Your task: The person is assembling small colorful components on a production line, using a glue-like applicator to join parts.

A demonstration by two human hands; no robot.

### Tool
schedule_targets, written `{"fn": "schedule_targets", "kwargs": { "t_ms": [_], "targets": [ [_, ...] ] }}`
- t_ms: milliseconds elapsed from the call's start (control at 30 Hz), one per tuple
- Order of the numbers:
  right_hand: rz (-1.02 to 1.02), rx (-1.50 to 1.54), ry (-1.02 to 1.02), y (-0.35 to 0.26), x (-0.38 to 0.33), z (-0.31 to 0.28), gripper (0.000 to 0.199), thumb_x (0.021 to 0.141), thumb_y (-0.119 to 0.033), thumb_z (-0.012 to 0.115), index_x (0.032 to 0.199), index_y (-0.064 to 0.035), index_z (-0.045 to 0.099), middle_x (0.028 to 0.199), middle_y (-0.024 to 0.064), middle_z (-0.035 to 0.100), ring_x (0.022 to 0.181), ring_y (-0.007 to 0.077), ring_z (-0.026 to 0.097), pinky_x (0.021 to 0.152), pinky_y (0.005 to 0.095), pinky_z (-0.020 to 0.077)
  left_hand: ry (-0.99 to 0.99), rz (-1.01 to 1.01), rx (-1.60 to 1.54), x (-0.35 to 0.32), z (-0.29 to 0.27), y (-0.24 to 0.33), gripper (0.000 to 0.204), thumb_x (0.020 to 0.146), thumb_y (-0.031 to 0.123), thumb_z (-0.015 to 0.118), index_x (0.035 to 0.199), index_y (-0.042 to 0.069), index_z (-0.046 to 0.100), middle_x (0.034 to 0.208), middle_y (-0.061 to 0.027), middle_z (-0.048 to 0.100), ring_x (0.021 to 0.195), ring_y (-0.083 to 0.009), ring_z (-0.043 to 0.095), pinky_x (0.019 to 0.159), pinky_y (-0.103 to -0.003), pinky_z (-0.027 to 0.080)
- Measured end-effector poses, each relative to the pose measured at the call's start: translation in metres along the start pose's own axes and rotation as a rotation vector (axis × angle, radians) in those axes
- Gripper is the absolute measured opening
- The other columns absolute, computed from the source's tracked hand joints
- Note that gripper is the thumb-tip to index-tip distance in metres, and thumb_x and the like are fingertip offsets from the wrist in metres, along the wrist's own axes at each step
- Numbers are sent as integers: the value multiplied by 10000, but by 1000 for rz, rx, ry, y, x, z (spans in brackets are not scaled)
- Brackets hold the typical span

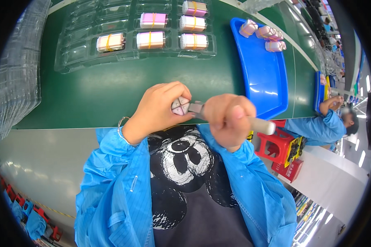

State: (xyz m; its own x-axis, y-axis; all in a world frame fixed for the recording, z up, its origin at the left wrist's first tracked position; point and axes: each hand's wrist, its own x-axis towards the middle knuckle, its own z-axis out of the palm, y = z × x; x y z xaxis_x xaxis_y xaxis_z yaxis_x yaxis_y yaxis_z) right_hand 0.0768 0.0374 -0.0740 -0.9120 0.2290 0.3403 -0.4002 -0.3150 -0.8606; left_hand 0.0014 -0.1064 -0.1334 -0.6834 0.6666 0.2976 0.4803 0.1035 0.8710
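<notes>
My left hand [158,108] is wrapped round a bundle of pale pieces [180,106], its end facing up and split by a cross-shaped seam into white and pinkish sections. Closed round a tool with a pale round handle [263,125], my right hand [228,115] is a little blurred by motion. The tool's flat grey metal end [196,108] sticks out toward the bundle, close beside it; whether the two touch I cannot tell. Both hands are above the near edge of the green table [111,88].
Beyond my hands lies a clear plastic tray [76,53] with several white and pink bundles [150,40] banded in yellow. On the right, a blue tray [268,88] holds several bundles at its far end. Stacked clear trays [18,78] stand left. A person [321,127] sits far right.
</notes>
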Motion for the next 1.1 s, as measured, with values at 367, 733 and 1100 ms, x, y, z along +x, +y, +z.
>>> {"fn": "schedule_targets", "kwargs": {
  "t_ms": [367, 733, 1100],
  "targets": [
    [634, -309, 163, -19, 21, -17, 222, 935, -154, 528, 738, -53, 511, 582, -3, 504, 434, 27, 378, 393, 201, 276, 52, -505, -1313, -10, -15, 13, 757, 903, 708, 249, 1211, 41, 430, 664, -87, 554, 559, -170, 575, 549, -274, 499],
    [766, -231, -120, -8, 38, 4, 225, 879, -203, 651, 964, 4, 628, 695, 35, 624, 527, 98, 567, 532, 247, 458, 89, -668, -1211, -6, -13, 32, 1023, 767, 842, -4, 1246, 25, 381, 684, -127, 583, 541, -204, 586, 505, -303, 505],
    [859, -337, -297, 2, 39, 1, 232, 878, -188, 648, 986, 17, 638, 688, 48, 631, 509, 87, 572, 436, 201, 402, -25, -796, -886, -1, -11, 41, 1060, 748, 862, -1, 1270, 25, 389, 816, -105, 601, 628, -166, 611, 527, -277, 520]
  ]
}}
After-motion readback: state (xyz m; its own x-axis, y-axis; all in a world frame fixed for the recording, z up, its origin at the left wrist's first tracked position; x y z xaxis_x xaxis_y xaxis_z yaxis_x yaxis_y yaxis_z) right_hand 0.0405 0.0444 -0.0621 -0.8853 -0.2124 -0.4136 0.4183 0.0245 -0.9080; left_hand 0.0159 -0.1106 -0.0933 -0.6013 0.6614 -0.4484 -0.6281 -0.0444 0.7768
